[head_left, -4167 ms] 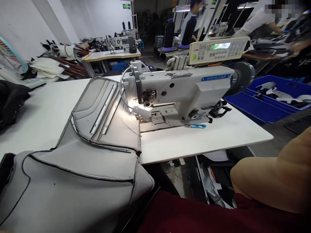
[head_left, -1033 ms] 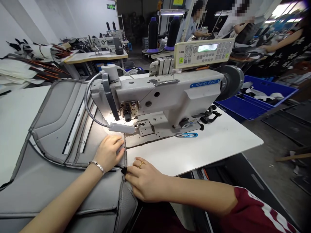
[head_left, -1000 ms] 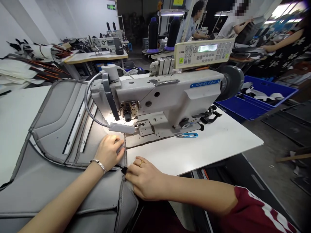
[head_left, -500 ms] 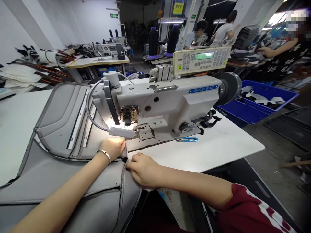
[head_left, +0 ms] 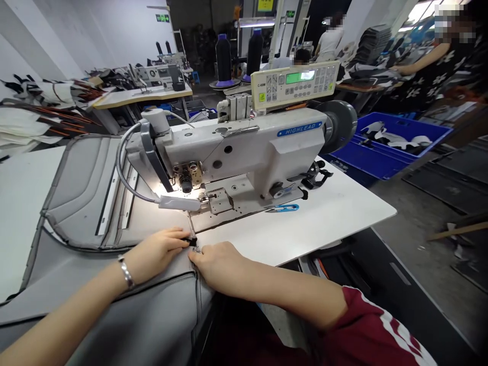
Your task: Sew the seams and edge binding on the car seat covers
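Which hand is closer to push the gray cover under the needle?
Probably the left hand: it lies flat on the gray cover, in line with the needle. The right hand sits at the cover's edge.

Blue thread snips (head_left: 284, 207) lie on the white table (head_left: 335, 213); blue crate (head_left: 385, 147) beyond.

Sewing machine (head_left: 244, 152) stands on the table (head_left: 335, 213), its control panel (head_left: 293, 84) on top. Seat cover (head_left: 91, 203) lies on the table left of the machine and hangs over the near edge. Left hand (head_left: 154, 251) and right hand (head_left: 217, 262) meet at the cover's edge, before the needle plate (head_left: 219, 201). Thread snips (head_left: 284, 207) lie on the table at the machine's base, right of the needle plate. Crate (head_left: 392, 145) sits right of the table; thread cones (head_left: 238, 58) stand behind the machine.
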{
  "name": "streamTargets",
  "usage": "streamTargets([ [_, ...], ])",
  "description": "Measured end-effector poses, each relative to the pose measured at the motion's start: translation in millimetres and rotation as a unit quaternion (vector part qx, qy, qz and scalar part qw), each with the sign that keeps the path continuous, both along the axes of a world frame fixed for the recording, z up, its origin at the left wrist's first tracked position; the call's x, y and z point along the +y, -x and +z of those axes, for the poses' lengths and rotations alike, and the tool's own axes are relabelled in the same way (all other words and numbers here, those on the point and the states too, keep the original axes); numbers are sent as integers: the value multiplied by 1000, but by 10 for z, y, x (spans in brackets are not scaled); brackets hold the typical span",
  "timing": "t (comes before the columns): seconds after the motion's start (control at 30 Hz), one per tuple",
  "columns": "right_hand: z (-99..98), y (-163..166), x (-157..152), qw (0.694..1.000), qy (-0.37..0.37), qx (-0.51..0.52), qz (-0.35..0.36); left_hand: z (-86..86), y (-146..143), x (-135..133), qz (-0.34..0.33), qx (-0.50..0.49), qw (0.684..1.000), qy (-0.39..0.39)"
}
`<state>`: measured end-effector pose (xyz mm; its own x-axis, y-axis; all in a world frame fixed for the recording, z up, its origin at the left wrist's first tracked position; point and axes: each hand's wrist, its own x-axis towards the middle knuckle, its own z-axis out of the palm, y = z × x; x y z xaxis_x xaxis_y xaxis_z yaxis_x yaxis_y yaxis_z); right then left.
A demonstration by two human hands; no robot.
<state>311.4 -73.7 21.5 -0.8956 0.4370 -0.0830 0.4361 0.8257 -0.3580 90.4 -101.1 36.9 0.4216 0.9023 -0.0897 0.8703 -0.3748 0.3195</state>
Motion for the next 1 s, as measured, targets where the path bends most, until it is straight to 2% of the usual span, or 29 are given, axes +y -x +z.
streamTargets([
  [0.1,-48,-13,-22,1000,-19,-1,1,-112,-86,-96,-2,38,998,-48],
  [0.2,-116,31,-26,1000,-24,6,4,-152,-112,-117,0,59,996,-71],
  [0.5,-155,314,123,999,-47,13,9,-179,136,198,-22,45,995,-90],
  [0.6,-133,308,153,998,-52,20,-14,-174,175,248,-28,32,994,-102],
  [0.83,-207,125,128,997,-20,29,-72,-160,150,65,-17,54,991,-125],
  [1.0,-49,91,206,998,-4,32,-47,-129,-5,-8,-15,106,982,-153],
])
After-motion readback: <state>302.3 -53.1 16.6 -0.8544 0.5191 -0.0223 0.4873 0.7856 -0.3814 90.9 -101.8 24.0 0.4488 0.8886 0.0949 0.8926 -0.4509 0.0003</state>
